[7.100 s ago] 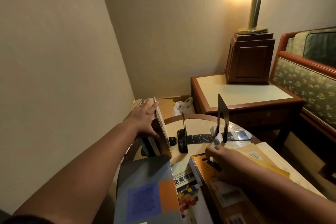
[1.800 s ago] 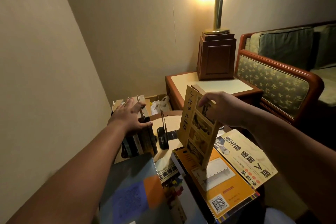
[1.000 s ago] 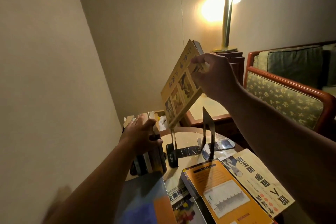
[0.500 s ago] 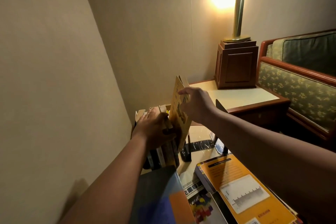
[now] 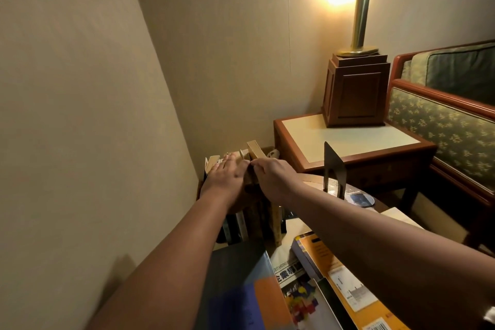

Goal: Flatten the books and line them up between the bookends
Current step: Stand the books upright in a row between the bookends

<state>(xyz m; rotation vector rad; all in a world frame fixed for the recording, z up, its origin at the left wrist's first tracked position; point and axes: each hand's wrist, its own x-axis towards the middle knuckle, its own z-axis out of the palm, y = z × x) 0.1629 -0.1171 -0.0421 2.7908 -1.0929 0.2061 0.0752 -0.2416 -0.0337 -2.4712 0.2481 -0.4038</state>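
Your books (image 5: pixel 242 225) stand upright in a row at the far left edge of the counter (image 5: pixel 297 226), close to the wall (image 5: pixel 80 88). The tan book (image 5: pixel 254 151) stands at the right end of that row, against its neighbour and taller than the rest. Your left hand (image 5: pixel 225 177) lies flat across the tops of the row, fingers straight, gripping nothing; your right hand (image 5: pixel 273 178) has its fingers curled and pinches the tan book's top edge, just beside your left thumb.

A black bookend (image 5: pixel 333 169) stands upright well to the right of the row, apart from it, with bare counter between. Your right forearm crosses in front of that gap, so the foot of the tan book and whatever stands against it are mostly hidden; you cannot tell from here where a second bookend sits.

Nearer to you, other books lie flat: an orange book (image 5: pixel 318 254) partly under your right forearm; a magazine (image 5: pixel 292 273) to its left, tucked partly beneath it; a dark book (image 5: pixel 235 262) with blue and orange blocks, closest to you and reaching up to the foot of the row.

Beyond the counter stands a side table (image 5: pixel 348 134) carrying a lit lamp (image 5: pixel 361 8) on a wooden base; a sofa (image 5: pixel 442 120) sits to its right.
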